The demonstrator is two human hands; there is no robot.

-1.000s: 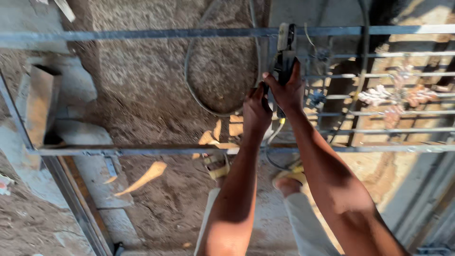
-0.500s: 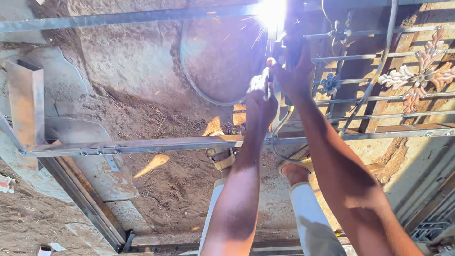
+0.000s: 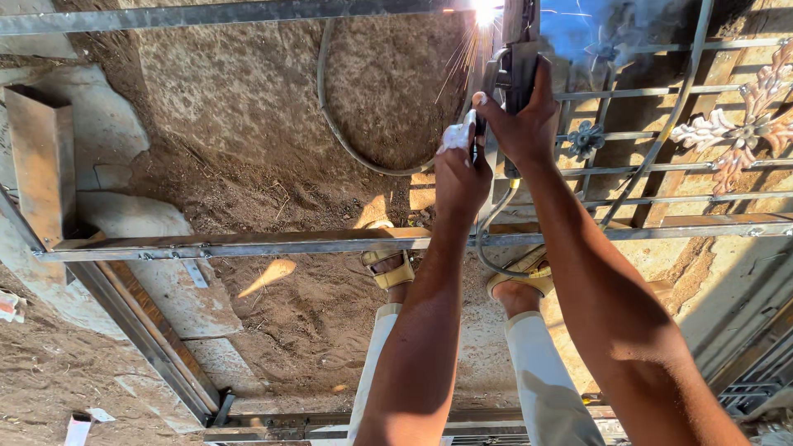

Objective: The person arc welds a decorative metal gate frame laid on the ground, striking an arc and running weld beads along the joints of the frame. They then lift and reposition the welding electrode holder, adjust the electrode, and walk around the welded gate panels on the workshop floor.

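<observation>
At the far left we see a rusty steel channel piece (image 3: 37, 165) standing on the ground, well apart from our hands. From it a long steel bar (image 3: 273, 244) runs horizontally across the frame, below our forearms. Another long bar (image 3: 206, 15) lies at the top edge, and the bright welding arc (image 3: 486, 11) burns on it. Our left hand (image 3: 461, 177) is closed around a white rag (image 3: 457, 136) and steadies the tool from below. Our right hand (image 3: 520, 116) is wrapped tight on the welding electrode holder (image 3: 519, 49), whose long axis points up toward the arc, so the right hand is the nearer one. A dark cable (image 3: 347, 140) loops on the soil to the left of the hands, where room is open. To the right, the ornamental grille (image 3: 727, 132) stands close and leaves little room.
</observation>
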